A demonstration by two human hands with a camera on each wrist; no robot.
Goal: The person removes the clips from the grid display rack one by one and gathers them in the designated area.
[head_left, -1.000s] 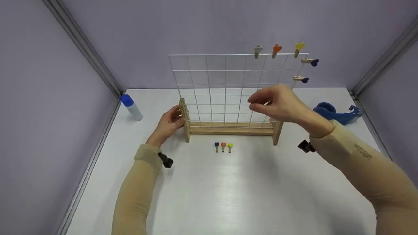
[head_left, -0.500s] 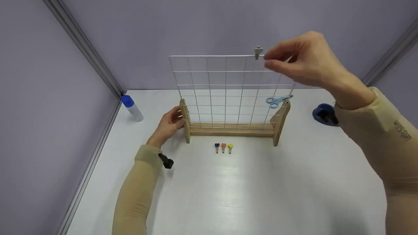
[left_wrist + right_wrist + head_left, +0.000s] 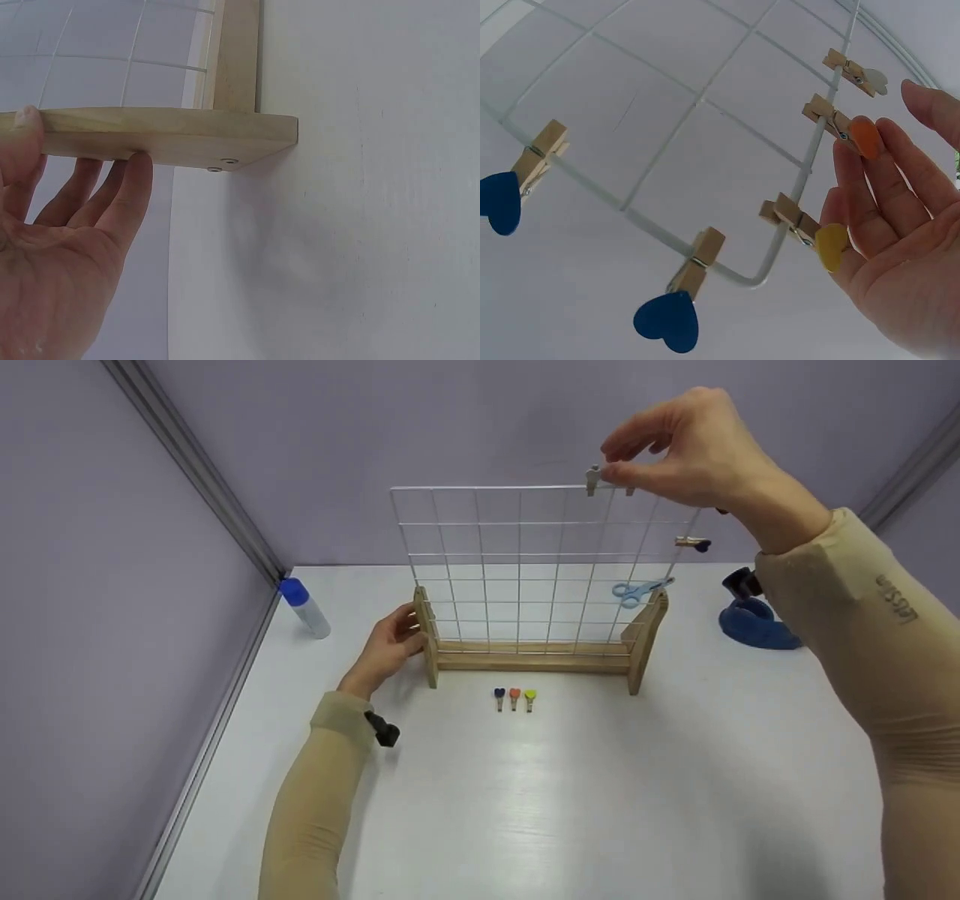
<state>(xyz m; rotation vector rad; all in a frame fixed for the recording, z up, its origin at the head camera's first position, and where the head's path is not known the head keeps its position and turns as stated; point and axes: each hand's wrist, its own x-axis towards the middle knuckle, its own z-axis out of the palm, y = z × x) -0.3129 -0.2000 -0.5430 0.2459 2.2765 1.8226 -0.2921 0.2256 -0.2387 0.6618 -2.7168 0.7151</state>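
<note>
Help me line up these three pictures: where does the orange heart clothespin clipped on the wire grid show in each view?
Head: orange heart clothespin mostly hidden behind the right hand at the wire grid's top edge, right of the grey clip.
Left wrist: not in it; only the grid's wooden foot and lower wires.
Right wrist: upper right, against the fingertips.
Shared landmark: the wire grid.

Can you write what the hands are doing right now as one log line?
left hand: holds wooden stand | right hand: fingertips at orange clip on wire grid | three clips on table
</note>
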